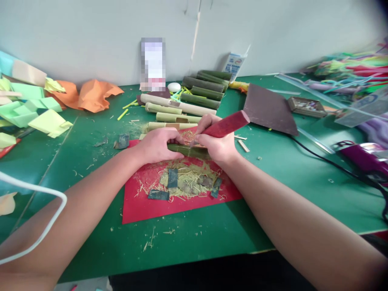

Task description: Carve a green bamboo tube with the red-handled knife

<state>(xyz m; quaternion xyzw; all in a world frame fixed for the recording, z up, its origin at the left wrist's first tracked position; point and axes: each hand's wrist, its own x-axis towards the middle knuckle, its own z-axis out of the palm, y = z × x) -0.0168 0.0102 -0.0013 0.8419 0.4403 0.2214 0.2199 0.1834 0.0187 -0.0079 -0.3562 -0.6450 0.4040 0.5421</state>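
My left hand (158,144) is closed around the left end of a green bamboo piece (190,151) lying across a red sheet (142,206). My right hand (216,144) grips a tool with a red handle (228,124) and presses it against the top of the same bamboo piece. A heap of pale shavings and dark green skin strips (188,180) lies on the red sheet just below both hands.
Peeled pale bamboo sections (169,108) and dark green ones (203,89) lie behind the hands. A dark brown sheet (268,109) is at right, with a black cable (333,161) and a purple tool (363,157). Crumpled coloured paper (36,109) fills the left of the green mat (287,182).
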